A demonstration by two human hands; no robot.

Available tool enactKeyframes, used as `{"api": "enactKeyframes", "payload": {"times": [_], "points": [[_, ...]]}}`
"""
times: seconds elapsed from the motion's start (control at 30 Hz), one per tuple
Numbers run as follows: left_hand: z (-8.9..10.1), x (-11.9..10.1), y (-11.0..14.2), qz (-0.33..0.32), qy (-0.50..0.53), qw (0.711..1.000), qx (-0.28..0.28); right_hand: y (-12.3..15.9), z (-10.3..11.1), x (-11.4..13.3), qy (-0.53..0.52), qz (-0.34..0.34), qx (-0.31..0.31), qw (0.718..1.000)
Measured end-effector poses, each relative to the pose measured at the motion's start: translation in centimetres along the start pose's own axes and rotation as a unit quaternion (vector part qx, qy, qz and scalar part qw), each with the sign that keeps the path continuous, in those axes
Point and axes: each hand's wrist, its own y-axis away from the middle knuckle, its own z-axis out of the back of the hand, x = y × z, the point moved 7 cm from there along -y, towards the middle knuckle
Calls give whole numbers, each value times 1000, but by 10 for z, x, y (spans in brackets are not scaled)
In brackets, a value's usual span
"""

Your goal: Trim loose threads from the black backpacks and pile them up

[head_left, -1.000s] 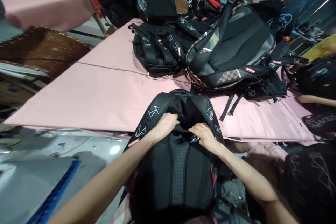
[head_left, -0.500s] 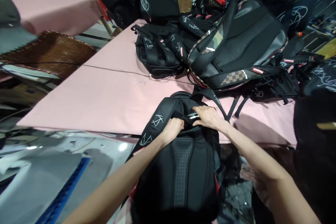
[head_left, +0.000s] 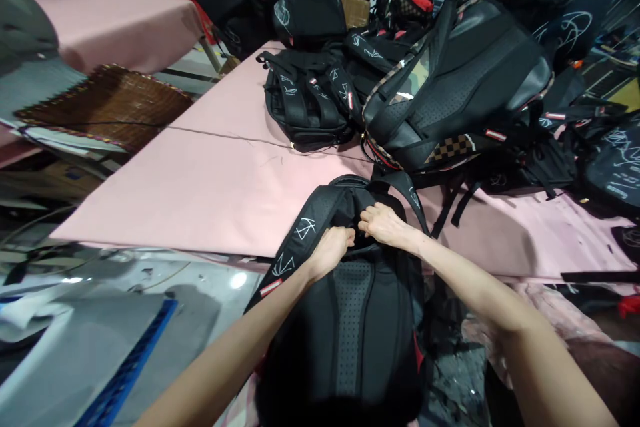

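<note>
A black backpack [head_left: 350, 320] leans against the table edge, its padded back panel facing me and its top on the pink cloth. White scribbled marks run along its left shoulder strap [head_left: 305, 227]. My left hand [head_left: 333, 250] is closed at the upper back of the bag, fingertips pinching its black fabric. Just to the right, my right hand [head_left: 383, 223] is closed too, its fingertips bent down close to the left ones. What lies inside the right fingers is hidden, and no blades show there now.
Beyond it, a small black backpack [head_left: 310, 100] and a larger black one with checkered trim [head_left: 460, 87] lie on the pink table [head_left: 200, 180]. A thin cord crosses the cloth. At left stands a chair with a woven brown mat [head_left: 115, 107]. A person is at the back right.
Silvery pointed blades showed beside my right hand before; they are out of sight now. My right fingers have closed and moved left, nearer my left hand. The view has shifted slightly.
</note>
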Motion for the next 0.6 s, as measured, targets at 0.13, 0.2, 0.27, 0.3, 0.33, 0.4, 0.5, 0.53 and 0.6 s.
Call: {"api": "enactKeyframes", "payload": {"times": [0.13,0.2,0.27,0.3,0.33,0.4,0.5,0.53,0.6], "points": [[13,-7,2,-3,14,1000,-24,6,0,-7,-32,-44,-17,998],[24,-13,8,-22,40,998,-41,11,0,-13,-34,-73,-15,997],[29,-19,15,-68,65,996,-10,15,2,-17,-25,-91,-10,995],[31,-20,19,-89,65,994,4,16,3,-18,-21,-97,-9,995],[34,-18,22,-101,51,994,3,17,4,-18,-18,-99,-10,995],[43,-8,27,-98,-4,994,-51,18,6,-18,-18,-101,-14,995],[46,-1,37,-114,-93,982,-117,23,8,-15,-35,-122,-18,992],[43,-3,44,-135,-115,977,-117,26,10,-13,-54,-135,-22,989],[40,-14,64,-187,-144,962,-139,37,19,-7,-127,-161,-39,978]]}}
